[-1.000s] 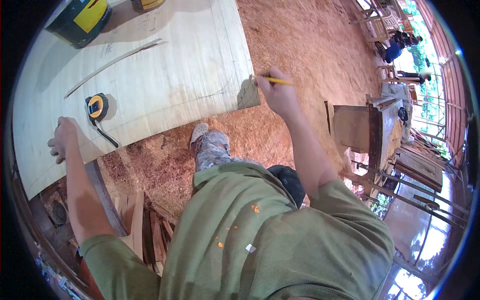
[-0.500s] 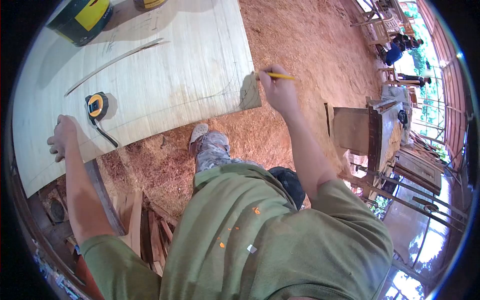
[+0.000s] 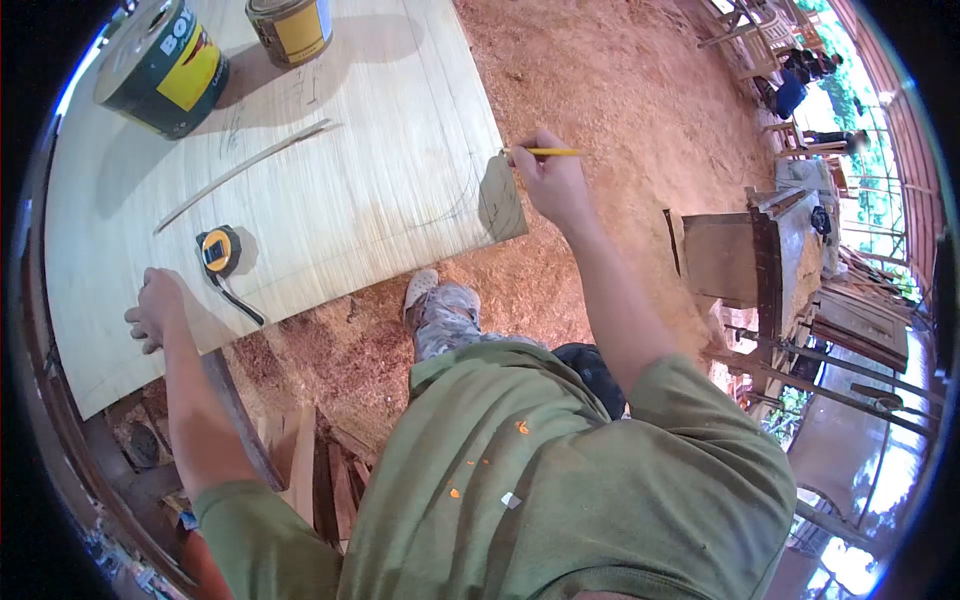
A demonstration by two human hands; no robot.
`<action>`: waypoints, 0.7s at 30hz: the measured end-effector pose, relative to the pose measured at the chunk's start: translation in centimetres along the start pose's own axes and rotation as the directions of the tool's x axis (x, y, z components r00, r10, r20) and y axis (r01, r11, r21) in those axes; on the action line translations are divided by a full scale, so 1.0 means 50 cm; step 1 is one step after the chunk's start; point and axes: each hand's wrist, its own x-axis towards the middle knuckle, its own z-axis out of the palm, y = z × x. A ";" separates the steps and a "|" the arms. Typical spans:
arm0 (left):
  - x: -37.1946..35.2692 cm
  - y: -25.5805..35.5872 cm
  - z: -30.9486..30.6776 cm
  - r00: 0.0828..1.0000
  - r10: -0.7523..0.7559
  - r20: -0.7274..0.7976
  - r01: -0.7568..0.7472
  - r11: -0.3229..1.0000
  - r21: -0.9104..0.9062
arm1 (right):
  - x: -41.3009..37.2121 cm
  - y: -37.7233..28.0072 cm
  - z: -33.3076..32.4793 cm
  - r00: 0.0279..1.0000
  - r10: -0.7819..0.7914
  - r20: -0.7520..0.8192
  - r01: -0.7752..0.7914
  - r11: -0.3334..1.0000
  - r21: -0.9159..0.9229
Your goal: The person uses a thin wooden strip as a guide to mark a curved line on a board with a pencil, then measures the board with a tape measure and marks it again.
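A yellow pencil [image 3: 556, 152] is gripped in my right hand [image 3: 552, 188], its tip at the right edge of a pale wooden board [image 3: 380, 180]. Curved and straight pencil lines run across the board near that corner. My left hand [image 3: 158, 308] rests on the board's near left part, fingers a little apart and holding nothing. Close to it lies a yellow and black tape measure [image 3: 218, 250] with a dark strap. Beyond the tape measure is a thin, slightly bent wooden strip [image 3: 243, 175].
A large dark green can [image 3: 165, 75] and a smaller yellow-labelled can [image 3: 290, 32] stand at the board's far side. Sawdust covers the floor [image 3: 620, 110]. Wood pieces [image 3: 300, 460] lie below the board. A wooden workbench [image 3: 725, 258] stands at right; people are in the background.
The view has shifted, bringing more of both cans into sight. My right hand with the pencil has moved slightly along the board's edge, away from the near corner. My left hand stays on the board.
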 end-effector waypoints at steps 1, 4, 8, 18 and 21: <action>0.002 0.005 -0.002 1.000 0.000 -0.004 0.000 1.000 -0.005 | -0.009 0.015 0.002 1.000 -0.009 0.002 0.009 0.999 0.040; -0.010 0.003 -0.011 1.000 -0.015 0.009 0.015 1.000 0.002 | -0.016 0.039 0.003 1.000 0.000 0.019 -0.002 0.994 0.105; -0.038 0.015 -0.044 0.999 -0.003 0.043 0.004 1.000 -0.014 | 0.018 0.017 0.006 0.999 0.044 0.003 -0.045 0.997 0.063; -0.024 0.012 -0.031 0.999 -0.017 0.037 0.017 1.000 0.010 | 0.015 -0.001 0.006 0.990 0.142 0.008 -0.139 0.953 0.269; -0.025 0.013 -0.028 1.000 -0.018 0.019 0.018 1.000 0.010 | 0.011 -0.002 0.005 0.990 0.137 -0.016 -0.134 0.980 0.148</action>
